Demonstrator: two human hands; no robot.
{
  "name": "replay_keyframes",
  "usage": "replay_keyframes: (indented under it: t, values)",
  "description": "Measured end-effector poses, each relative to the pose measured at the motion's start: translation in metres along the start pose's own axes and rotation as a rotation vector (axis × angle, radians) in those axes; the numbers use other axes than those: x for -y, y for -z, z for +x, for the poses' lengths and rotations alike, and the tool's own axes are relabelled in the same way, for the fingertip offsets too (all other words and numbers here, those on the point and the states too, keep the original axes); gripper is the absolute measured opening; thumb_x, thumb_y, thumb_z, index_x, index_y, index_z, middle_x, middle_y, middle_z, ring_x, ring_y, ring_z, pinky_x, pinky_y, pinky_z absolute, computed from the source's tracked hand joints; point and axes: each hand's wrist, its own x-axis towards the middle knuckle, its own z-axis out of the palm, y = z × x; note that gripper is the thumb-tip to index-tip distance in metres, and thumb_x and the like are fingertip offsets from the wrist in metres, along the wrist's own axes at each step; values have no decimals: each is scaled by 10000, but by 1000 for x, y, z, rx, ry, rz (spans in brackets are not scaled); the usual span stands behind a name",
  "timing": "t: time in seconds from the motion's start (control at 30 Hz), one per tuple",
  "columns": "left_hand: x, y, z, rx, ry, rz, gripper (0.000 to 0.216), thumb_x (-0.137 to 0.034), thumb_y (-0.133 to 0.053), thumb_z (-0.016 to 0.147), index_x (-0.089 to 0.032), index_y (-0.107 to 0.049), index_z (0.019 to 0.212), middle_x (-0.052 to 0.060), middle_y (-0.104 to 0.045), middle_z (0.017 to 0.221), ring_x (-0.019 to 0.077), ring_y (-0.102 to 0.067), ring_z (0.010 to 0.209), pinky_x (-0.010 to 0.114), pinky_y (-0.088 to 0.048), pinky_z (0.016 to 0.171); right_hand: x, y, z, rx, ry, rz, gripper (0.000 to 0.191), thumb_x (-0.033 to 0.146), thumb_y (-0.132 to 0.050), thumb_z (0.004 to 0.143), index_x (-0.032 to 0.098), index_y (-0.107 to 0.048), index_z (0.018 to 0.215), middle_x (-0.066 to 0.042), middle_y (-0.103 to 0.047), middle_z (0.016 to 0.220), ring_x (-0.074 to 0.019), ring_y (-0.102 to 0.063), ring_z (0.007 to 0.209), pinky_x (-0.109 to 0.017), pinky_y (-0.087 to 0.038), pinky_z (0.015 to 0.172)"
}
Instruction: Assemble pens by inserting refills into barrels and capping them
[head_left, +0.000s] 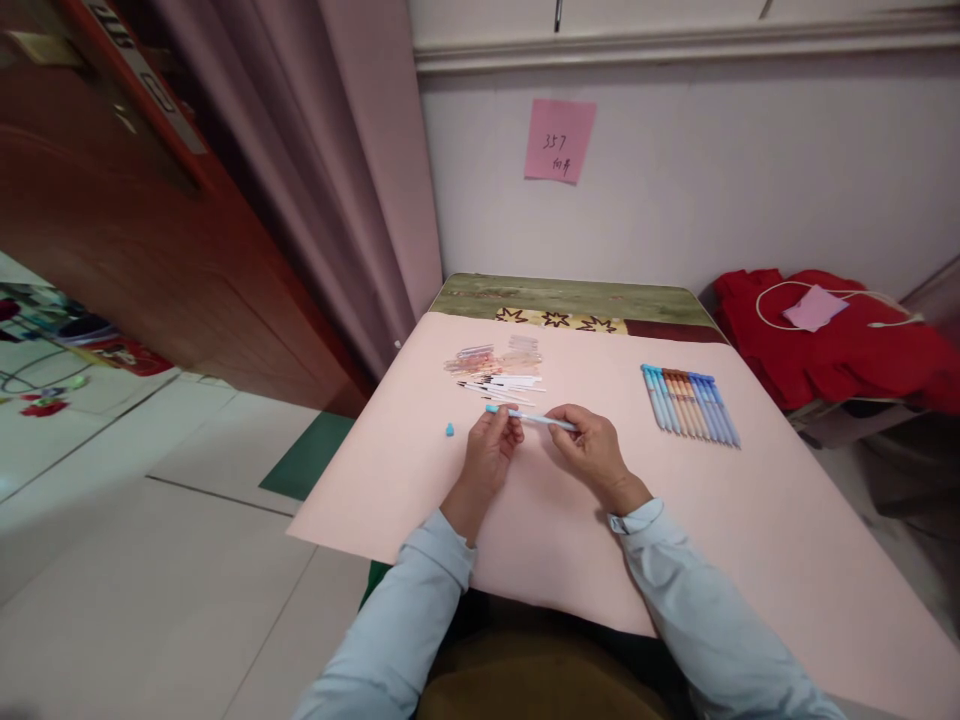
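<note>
Between my two hands a light-blue pen [536, 418] lies nearly level above the table. My left hand [491, 445] is closed on its bright blue end, and my right hand [591, 446] pinches the other end. A small blue cap-like piece [450, 430] stands on the table just left of my left hand. Beyond my hands lie several white pen refills [514, 384] with dark tips. Behind them is a loose pile of clear and brownish pen barrels [491, 362]. To the right, a row of pens [688, 405] in blue, brown and darker blue lies side by side.
A pale pink sheet [555, 530] covers the table, with a green wood-patterned strip [577, 293] at its far edge. A red cloth [840, 335] with a white cable is at the right. A wooden door [187, 220] and a curtain [360, 150] stand at the left.
</note>
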Motion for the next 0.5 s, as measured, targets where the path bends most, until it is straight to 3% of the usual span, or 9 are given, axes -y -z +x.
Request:
replay_keyframes:
  t: [0.1,0.2,0.5]
  values:
    - [3,0,0,7,-16,55,282,-323,-810,766,-130,-675,920,-2,-614,705,75,-559,617,211,-448,606,-1,-2,-1,-14,0,10,214,252,-590,820,228,-721,987,-20,-739,900,-146,-615,637,-253,-476,632]
    - [4,-1,0,-3,-11,66,284,-301,-826,745,-141,-662,913,-4,-623,713,77,-566,618,217,-451,613,-1,-3,-2,-24,-29,23,244,274,-607,828,229,-682,1057,-2,-723,831,-130,-578,568,-251,-467,604]
    - [3,-2,1,-33,-33,29,295,-328,-827,745,-148,-624,861,-19,-609,712,68,-560,615,209,-447,612,5,-2,-1,-8,14,65,101,312,-639,844,221,-651,885,-2,-692,776,-151,-604,661,-258,-454,651]
